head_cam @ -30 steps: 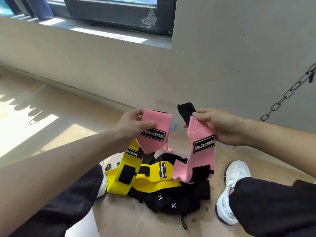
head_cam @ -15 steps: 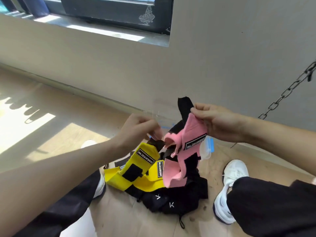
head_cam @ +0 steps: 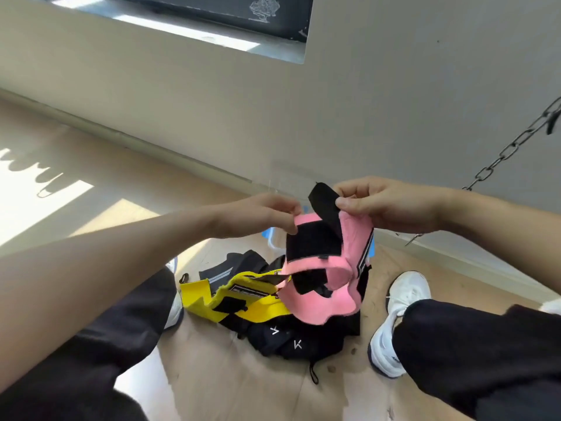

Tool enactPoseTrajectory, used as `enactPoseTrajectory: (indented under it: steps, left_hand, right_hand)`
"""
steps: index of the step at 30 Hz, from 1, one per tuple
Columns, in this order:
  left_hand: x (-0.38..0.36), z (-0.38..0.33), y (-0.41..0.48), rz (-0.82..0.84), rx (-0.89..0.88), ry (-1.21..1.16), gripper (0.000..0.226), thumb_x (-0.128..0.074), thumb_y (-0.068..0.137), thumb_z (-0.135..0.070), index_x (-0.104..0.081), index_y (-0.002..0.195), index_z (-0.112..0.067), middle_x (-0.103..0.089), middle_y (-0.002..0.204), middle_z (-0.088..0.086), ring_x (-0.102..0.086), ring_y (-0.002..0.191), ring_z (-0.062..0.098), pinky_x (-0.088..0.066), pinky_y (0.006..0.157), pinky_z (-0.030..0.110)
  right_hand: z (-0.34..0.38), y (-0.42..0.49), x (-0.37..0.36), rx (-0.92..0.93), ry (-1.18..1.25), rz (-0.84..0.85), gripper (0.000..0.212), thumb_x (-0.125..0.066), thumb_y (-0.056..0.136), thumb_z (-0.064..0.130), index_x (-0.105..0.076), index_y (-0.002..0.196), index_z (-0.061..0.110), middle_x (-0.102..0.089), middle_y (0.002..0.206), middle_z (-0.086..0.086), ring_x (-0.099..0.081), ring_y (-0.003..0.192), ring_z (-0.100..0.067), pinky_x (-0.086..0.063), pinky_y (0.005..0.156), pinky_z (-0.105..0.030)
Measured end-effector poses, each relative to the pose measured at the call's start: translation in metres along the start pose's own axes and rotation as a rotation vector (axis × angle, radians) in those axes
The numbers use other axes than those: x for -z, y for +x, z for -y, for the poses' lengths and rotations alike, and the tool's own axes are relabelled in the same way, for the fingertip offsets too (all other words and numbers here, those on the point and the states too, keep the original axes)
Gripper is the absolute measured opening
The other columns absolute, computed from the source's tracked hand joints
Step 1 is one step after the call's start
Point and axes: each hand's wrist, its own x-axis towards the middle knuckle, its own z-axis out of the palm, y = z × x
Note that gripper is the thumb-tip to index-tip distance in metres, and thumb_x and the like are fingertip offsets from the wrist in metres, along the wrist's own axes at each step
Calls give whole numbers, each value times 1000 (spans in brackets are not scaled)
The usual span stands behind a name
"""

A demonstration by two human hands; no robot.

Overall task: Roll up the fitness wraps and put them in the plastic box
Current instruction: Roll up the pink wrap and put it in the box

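Note:
A pink fitness wrap [head_cam: 321, 287] with black velcro patches hangs folded in a loose loop between my hands. My left hand [head_cam: 261, 215] pinches its upper left edge. My right hand [head_cam: 385, 205] pinches the black thumb loop and the pink top end. Below on the floor lie yellow wraps [head_cam: 243, 302] and black wraps [head_cam: 291, 341] in a pile. A clear plastic box with blue trim [head_cam: 273, 238] sits behind the pile, mostly hidden by the pink wrap.
My legs in black trousers and white shoes [head_cam: 397, 317] flank the pile on the wooden floor. A grey wall runs behind, with a window ledge above. A metal chain [head_cam: 510, 147] hangs at the right.
My hands have come closer together, folding the pink wrap into a loop. The left hand shifted right onto the pink wrap's near end; the camera tilted down a little.

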Motion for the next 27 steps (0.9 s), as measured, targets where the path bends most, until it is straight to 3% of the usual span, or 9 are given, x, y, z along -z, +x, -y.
enactPoseTrajectory:
  steps: [2, 5, 9, 13, 19, 24, 27]
  left_hand:
    - [10, 5, -3, 8, -8, 85, 30, -67, 83, -35, -66, 90, -6, -59, 83, 3, -56, 83, 15, -41, 83, 40]
    - [19, 5, -6, 12, -22, 82, 46, -71, 85, -45, -61, 84, 0, -50, 77, 7, -47, 76, 20, -33, 74, 40]
    - [28, 6, -8, 27, -39, 42, 24, -68, 90, -36, -66, 85, -12, -62, 80, 0, -58, 78, 16, -43, 75, 34]
    - [35, 13, -9, 17, -21, -20, 19, -67, 92, -32, -69, 94, -13, -71, 90, 1, -67, 88, 20, -50, 82, 37]
    - [31, 14, -6, 63, -35, -130, 19, -66, 94, -25, -68, 104, -9, -74, 101, 11, -71, 95, 29, -54, 83, 35]
    - [25, 8, -6, 107, -54, -165, 17, -65, 93, -21, -68, 102, -7, -73, 95, 11, -69, 90, 27, -53, 80, 35]
    - [21, 6, -6, 114, -59, -169, 20, -66, 93, -20, -67, 104, -3, -73, 95, 12, -69, 89, 28, -53, 80, 36]
  right_hand:
    - [-5, 0, 5, -31, -50, -16, 19, -46, 105, 16, -57, 97, 4, -59, 82, -5, -56, 74, -17, -50, 70, -23]
    - [-14, 2, 12, -55, -104, -52, 34, -53, 104, 23, -49, 103, -11, -52, 91, -14, -49, 84, -25, -46, 70, -27]
    - [-12, -2, 18, -19, -119, -168, 21, -58, 95, 27, -60, 89, 7, -60, 78, -2, -56, 69, -14, -48, 66, -22]
    - [-3, -8, 25, 96, -348, -387, 17, -69, 94, 21, -72, 84, 8, -68, 76, -2, -59, 72, -10, -45, 72, -28]
    - [4, 5, -5, 133, -616, -281, 8, -75, 89, 14, -79, 82, 13, -75, 74, -1, -62, 66, -5, -49, 63, -21]
    - [3, 13, -17, 153, -672, -237, 5, -76, 88, 15, -79, 84, 15, -77, 78, 1, -69, 72, -12, -53, 68, -28]
    - [3, 14, -17, 161, -712, -236, 12, -76, 88, 17, -76, 77, 22, -70, 68, 9, -59, 63, -3, -45, 59, -17]
